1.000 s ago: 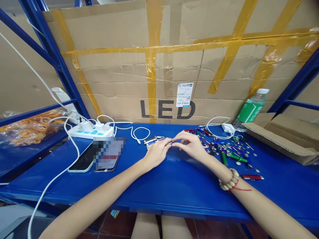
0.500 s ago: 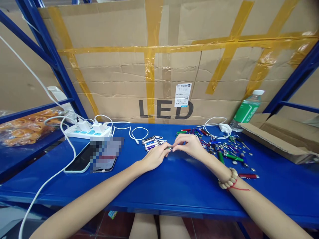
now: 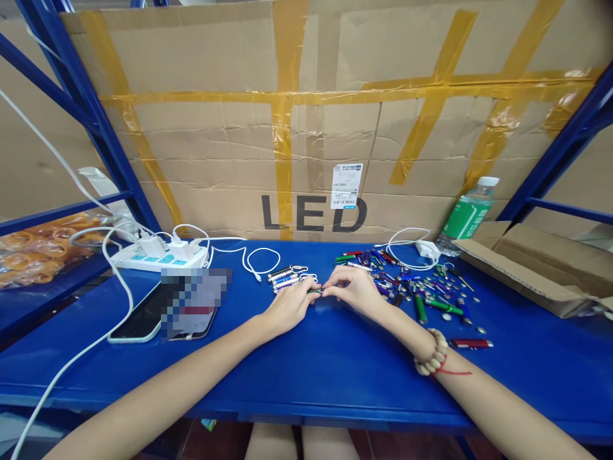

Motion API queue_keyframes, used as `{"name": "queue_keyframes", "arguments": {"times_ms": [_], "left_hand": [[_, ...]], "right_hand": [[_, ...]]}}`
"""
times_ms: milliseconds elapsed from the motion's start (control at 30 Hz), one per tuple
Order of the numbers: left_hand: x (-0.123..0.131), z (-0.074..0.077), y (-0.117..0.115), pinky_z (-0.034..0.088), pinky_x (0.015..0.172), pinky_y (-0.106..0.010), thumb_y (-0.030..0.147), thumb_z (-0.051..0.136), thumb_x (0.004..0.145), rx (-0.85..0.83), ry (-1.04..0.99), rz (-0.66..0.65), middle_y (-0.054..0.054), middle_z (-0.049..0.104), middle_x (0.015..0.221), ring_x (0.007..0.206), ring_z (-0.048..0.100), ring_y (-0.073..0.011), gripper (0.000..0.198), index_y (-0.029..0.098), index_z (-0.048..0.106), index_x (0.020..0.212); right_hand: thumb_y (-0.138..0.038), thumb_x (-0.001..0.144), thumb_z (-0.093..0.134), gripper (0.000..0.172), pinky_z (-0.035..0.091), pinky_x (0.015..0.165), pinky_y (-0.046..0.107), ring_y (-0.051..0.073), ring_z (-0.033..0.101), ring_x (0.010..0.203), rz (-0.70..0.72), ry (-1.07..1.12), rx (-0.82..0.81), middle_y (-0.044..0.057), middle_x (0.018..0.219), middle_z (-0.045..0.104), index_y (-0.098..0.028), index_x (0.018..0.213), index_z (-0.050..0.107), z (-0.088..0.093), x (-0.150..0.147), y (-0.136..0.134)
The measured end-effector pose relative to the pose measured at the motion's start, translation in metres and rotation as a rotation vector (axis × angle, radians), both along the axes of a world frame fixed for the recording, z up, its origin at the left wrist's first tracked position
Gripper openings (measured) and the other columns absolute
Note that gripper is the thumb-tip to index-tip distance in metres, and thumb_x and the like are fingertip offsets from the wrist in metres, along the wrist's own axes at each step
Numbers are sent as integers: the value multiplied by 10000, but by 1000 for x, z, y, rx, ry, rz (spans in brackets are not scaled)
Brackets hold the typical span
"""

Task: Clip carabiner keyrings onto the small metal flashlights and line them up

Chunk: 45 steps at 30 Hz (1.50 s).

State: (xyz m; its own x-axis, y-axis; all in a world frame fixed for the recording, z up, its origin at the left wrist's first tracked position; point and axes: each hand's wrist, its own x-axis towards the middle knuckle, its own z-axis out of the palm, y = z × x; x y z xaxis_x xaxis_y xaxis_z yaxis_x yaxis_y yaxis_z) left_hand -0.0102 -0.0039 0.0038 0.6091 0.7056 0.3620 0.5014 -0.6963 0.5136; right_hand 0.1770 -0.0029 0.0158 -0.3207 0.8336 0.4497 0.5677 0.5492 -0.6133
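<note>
Over the middle of the blue shelf, my left hand (image 3: pixel 288 310) is closed on a small green flashlight tube (image 3: pixel 313 291), mostly hidden by the fingers. My right hand (image 3: pixel 355 289) is pinched at the tube's right end, its fingertips close to those of the left. Whatever sits in that pinch is too small to make out. Just beyond my left hand lie several finished-looking mini flashlights (image 3: pixel 282 275) with carabiner clips, side by side. Right of my right hand spreads a pile of loose flashlight parts (image 3: pixel 407 278), with green tubes (image 3: pixel 420 309) and a red one (image 3: pixel 472 344) nearer me.
On the left are two phones (image 3: pixel 136 318) and a white power strip (image 3: pixel 163 257) with trailing cables. A white charger (image 3: pixel 427 250), a green-labelled bottle (image 3: pixel 465 217) and an open cardboard box (image 3: pixel 531 275) stand at the right. A large cardboard sheet (image 3: pixel 230 147) closes the back.
The view has shifted slightly, so most things appear a little further left. Both hands stay together at the green tube, with only small finger movement.
</note>
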Motion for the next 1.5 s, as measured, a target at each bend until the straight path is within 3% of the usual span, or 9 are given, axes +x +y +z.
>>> {"name": "queue_keyframes", "arguments": {"times_ms": [200, 700, 867, 1000, 1200, 1400, 1500], "left_hand": [[0, 2, 3, 443, 722, -275, 184, 404, 874, 127, -47, 19, -54, 613, 873, 810, 583, -178, 69, 177, 467, 847], [-1, -2, 10, 434, 672, -260, 157, 473, 853, 380, -235, -18, -37, 594, 766, 737, 556, -160, 74, 165, 501, 784], [-1, 0, 10, 443, 724, -267, 172, 486, 855, 344, -218, -13, -39, 611, 833, 802, 570, -162, 44, 170, 530, 858], [1, 1, 8, 437, 805, -294, 171, 490, 853, 266, -179, 9, -59, 610, 961, 898, 566, -176, 160, 175, 533, 1007], [2, 1, 8, 436, 787, -280, 168, 461, 861, 204, -162, 0, -49, 614, 915, 869, 562, -170, 146, 178, 561, 967], [6, 0, 9, 415, 778, -277, 211, 388, 898, 136, -125, 4, -51, 608, 913, 859, 550, -169, 171, 173, 550, 936], [8, 3, 5, 410, 709, -252, 218, 357, 903, 56, -119, 20, -24, 607, 820, 765, 561, -150, 184, 177, 534, 877]], "right_hand": [[-529, 636, 660, 399, 394, 423, 207, 62, 511, 407, 27, 186, -107, 30, 682, 583, -131, 665, 661, -1, -5, -1], [-468, 631, 676, 358, 369, 384, 175, 63, 511, 392, 2, 253, -241, 37, 649, 611, -112, 660, 651, 7, -9, -6], [-478, 645, 660, 368, 330, 362, 163, 63, 466, 358, -29, 218, -284, 0, 454, 545, -113, 691, 655, 4, -8, -3], [-494, 656, 644, 383, 335, 376, 162, 61, 454, 356, -15, 214, -295, -7, 421, 530, -114, 703, 650, 0, -8, -1], [-481, 675, 637, 359, 325, 384, 159, 60, 448, 356, -43, 189, -340, -12, 407, 525, -123, 700, 641, 1, -12, -5], [-455, 659, 660, 334, 338, 395, 158, 73, 498, 380, -88, 186, -236, -12, 433, 535, -123, 687, 637, 7, -14, -7], [-458, 666, 653, 349, 357, 386, 158, 66, 515, 394, -53, 228, -191, 6, 563, 592, -119, 746, 634, 9, -13, -8]]}}
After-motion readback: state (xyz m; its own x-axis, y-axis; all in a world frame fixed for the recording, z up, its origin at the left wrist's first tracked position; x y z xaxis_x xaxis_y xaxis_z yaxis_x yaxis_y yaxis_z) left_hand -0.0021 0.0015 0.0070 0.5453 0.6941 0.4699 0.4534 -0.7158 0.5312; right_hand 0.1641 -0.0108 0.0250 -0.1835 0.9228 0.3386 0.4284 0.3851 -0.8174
